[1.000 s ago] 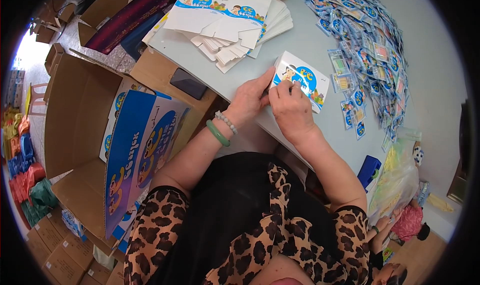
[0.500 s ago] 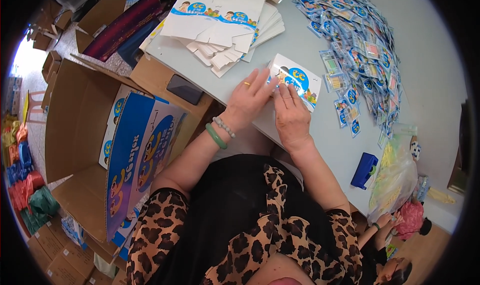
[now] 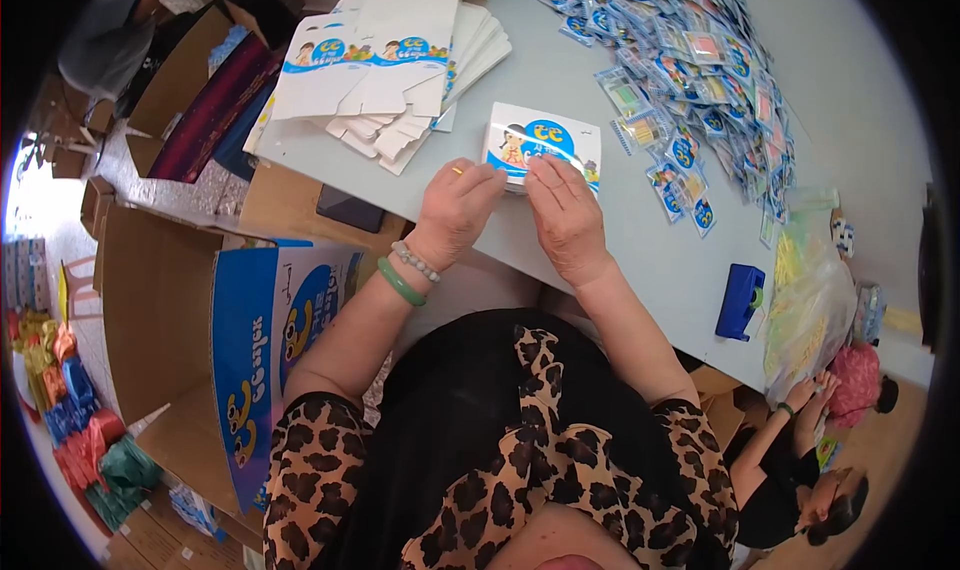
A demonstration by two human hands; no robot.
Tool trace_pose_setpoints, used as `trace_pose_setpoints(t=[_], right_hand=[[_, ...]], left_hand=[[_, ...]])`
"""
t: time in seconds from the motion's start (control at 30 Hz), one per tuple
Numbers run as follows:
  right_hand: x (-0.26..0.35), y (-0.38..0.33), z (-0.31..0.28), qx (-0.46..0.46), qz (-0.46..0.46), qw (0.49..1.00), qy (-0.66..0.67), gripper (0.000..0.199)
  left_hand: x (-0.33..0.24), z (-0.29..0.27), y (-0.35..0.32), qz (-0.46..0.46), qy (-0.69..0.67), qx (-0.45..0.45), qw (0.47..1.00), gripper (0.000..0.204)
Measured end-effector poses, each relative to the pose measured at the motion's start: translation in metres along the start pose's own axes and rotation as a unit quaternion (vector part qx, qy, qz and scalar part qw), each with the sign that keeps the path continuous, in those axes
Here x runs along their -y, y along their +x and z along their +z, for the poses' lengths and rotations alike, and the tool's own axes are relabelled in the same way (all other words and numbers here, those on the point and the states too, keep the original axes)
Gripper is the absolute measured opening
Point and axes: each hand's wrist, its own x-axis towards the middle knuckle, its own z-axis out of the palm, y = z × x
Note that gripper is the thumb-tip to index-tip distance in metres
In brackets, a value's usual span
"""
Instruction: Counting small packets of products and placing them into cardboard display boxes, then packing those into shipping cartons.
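Observation:
A small white carton [image 3: 545,133] with a blue printed band lies on the table near its front edge. Curled fingers of my left hand [image 3: 458,210] meet the carton's near left corner; a ring, a beaded bracelet and a green bangle are on this arm. My right hand [image 3: 572,220] has its fingers pressed together over the near edge of the carton. Both thumbs and the carton's near side are hidden under the hands. Left of the carton is a stack of flat, unfolded cartons [image 3: 385,55] with the same print.
A big heap of small blue-and-clear packets [image 3: 690,60] covers the far right of the table. A blue tape dispenser [image 3: 738,300] and a clear plastic bag [image 3: 810,290] lie nearer. A dark phone [image 3: 350,208] and a large open cardboard box [image 3: 160,310] are at left. Another person [image 3: 800,480] sits lower right.
My left hand has slid off the carton's top, its outstretched fingers now curled at the corner. My right hand has shifted to the near edge. The whole view has turned slightly.

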Motion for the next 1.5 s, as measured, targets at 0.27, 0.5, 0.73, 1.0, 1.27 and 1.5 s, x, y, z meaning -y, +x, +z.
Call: trace_pose_setpoints(t=[0.27,0.5,0.73,1.0,1.27,1.5], right_hand=[[-0.003,0.001,-0.003,0.006,-0.006,1.0,0.014,0.027],[-0.02,-0.005,-0.003,0.007,-0.022,0.998,0.052,0.028],[-0.017,-0.006,-0.005,0.023,-0.013,0.998,0.065,0.032],[-0.004,-0.009,-0.003,0.043,0.023,0.999,0.013,0.037],[-0.007,0.005,-0.014,0.032,0.023,0.994,0.1,0.03],[-0.013,0.041,-0.014,0.118,-0.038,0.992,0.021,0.036]], left_hand=[[0.0,-0.008,0.008,-0.093,-0.108,0.016,0.99,0.029],[-0.008,-0.001,0.01,-0.011,-0.052,0.042,0.998,0.017],[-0.011,-0.009,0.016,0.003,-0.035,0.008,0.999,0.014],[-0.008,-0.009,0.015,0.01,-0.038,0.033,0.999,0.013],[-0.009,-0.011,-0.004,-0.304,-0.202,0.035,0.93,0.059],[-0.011,0.01,0.008,-0.342,-0.343,0.072,0.872,0.09]])
